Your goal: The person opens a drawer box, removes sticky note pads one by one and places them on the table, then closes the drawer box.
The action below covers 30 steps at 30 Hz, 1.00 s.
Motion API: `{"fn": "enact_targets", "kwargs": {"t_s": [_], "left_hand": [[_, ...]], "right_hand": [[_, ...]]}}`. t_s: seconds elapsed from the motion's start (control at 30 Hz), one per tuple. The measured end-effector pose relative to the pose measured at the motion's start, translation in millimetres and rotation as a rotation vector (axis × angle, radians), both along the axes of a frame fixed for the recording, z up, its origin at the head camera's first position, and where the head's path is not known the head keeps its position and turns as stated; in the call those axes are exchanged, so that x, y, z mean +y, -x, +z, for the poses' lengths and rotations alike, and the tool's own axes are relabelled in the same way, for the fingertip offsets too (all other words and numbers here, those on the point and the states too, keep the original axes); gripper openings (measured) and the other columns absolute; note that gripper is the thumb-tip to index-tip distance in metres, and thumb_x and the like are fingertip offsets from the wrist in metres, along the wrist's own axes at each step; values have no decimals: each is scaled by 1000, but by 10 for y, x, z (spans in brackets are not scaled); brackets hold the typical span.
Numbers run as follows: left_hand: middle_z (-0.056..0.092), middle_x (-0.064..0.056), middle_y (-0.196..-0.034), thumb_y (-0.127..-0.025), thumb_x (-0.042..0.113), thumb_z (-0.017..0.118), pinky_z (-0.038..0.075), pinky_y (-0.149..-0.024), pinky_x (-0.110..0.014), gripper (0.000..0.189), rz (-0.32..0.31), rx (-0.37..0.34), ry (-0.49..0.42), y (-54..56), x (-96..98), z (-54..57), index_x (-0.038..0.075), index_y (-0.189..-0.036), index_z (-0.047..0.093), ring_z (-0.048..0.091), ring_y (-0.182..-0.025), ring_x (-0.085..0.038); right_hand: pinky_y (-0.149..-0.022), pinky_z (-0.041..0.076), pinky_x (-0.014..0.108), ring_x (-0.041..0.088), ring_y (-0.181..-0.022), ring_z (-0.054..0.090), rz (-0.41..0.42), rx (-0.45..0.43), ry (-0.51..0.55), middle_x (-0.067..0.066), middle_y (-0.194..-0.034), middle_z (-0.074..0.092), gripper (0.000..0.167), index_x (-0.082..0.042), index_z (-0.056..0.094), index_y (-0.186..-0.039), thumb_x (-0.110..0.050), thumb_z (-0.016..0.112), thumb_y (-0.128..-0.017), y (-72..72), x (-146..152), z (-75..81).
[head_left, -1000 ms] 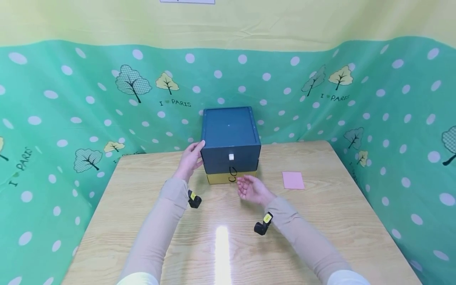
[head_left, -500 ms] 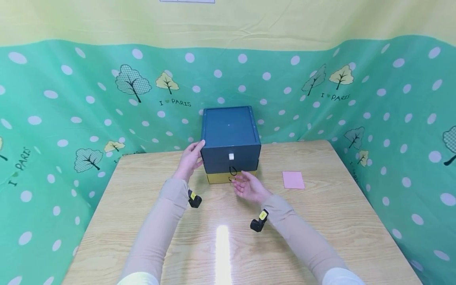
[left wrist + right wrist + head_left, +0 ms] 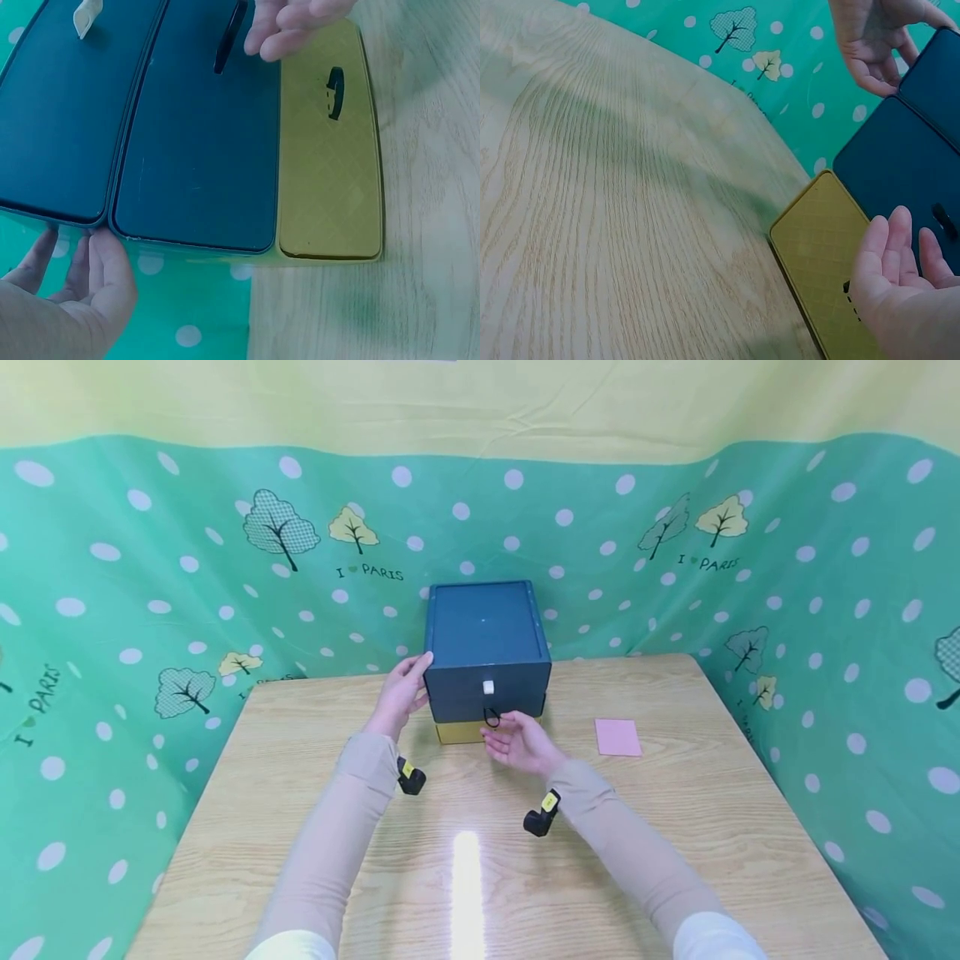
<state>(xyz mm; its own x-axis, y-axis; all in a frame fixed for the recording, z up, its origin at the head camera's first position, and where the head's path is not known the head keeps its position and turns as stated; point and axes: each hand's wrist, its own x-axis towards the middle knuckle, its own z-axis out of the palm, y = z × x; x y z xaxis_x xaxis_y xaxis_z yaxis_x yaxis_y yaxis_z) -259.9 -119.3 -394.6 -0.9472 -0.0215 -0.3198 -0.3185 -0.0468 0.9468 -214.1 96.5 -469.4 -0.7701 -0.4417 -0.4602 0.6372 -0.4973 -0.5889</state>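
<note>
From above, the head view faces forward and down, while both wrist views, nearer and tilted, share the drawers [image 3: 195, 150].

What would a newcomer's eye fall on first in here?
Probably the drawer unit at the back middle of the wooden table, two dark blue drawers above a yellow drawer. The left hand touches the unit's left side; the right hand is at its front, near the middle drawer's black loop. Next, the dotted green cloth behind, and the pink square right of the unit.
</note>
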Motion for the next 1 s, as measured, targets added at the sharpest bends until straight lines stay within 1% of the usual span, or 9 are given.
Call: {"fn": "enact_targets", "kwargs": {"t_s": [0.07, 0.13, 0.27, 0.33, 0.53, 0.77, 0.83, 0.97, 1.0], "left_hand": [[41, -8, -144, -93, 44, 55, 38, -106, -43, 58, -2, 0, 2, 0, 9, 5, 15, -142, 42, 42, -130, -29], [43, -9, -142, -94, 44, 55, 38, -106, -43, 58, -1, -2, 1, 3, 16, 7, 14, -141, 42, 43, -128, -29], [47, -10, -138, -94, 43, 54, 39, -105, -43, 56, 2, -5, 3, 11, 22, 12, 15, -141, 42, 46, -126, -28], [48, -11, -136, -94, 43, 54, 39, -105, -43, 56, 6, -6, -1, 16, 23, 11, 15, -141, 43, 46, -125, -28], [45, -11, -140, -94, 43, 54, 39, -105, -43, 56, 7, 2, 0, 9, 17, 15, 14, -141, 43, 44, -127, -28], [43, -10, -142, -94, 44, 54, 39, -105, -43, 57, 3, -2, 6, -4, 10, 7, 15, -141, 42, 44, -128, -28], [43, -10, -142, -94, 44, 54, 39, -105, -43, 57, 4, -1, 6, -9, 11, 6, 14, -142, 42, 44, -128, -28], [43, -10, -142, -94, 43, 54, 39, -105, -43, 57, 6, 3, 1, -16, 12, 8, 14, -142, 42, 44, -127, -28], [42, -10, -143, -94, 43, 54, 39, -105, -43, 58, 5, 5, 1, -18, 11, 9, 14, -142, 41, 44, -128, -28]], "right_hand": [[-110, 28, 34, 20, -106, 47, 6, 10, -3, 9, -108, 54, 25, -9, 57, -94, -23, 36, -97, 11, -2, 5], [-109, 28, 34, 20, -106, 47, 10, 13, -8, 8, -107, 55, 25, -9, 55, -94, -23, 36, -97, 18, -7, 11], [-113, 22, 36, 19, -103, 48, 24, 24, -3, 7, -103, 57, 27, -10, 55, -89, -24, 34, -99, 32, -17, 27], [-114, 20, 36, 18, -100, 49, 22, 25, -2, 6, -100, 58, 25, -10, 54, -90, -24, 35, -99, 40, -24, 35], [-106, 31, 32, 16, -104, 50, 35, 43, -16, 2, -95, 62, 22, -10, 53, -98, -23, 36, -99, 50, -29, 47], [-110, 29, 33, 12, -95, 57, 36, 59, -23, 0, -91, 65, 21, -7, 53, -101, -15, 34, -101, 57, -50, 38], [-106, 34, 30, 11, -94, 58, 36, 51, -25, 0, -90, 66, 20, -7, 53, -102, -14, 35, -101, 63, -58, 32], [-97, 41, 26, 10, -93, 58, 28, 30, -25, 0, -89, 67, 20, -8, 56, -100, -12, 36, -102, 65, -69, 30], [-91, 43, 25, 9, -92, 58, 27, 29, -25, 0, -89, 67, 21, -8, 57, -99, -12, 36, -102, 63, -69, 31]]}}
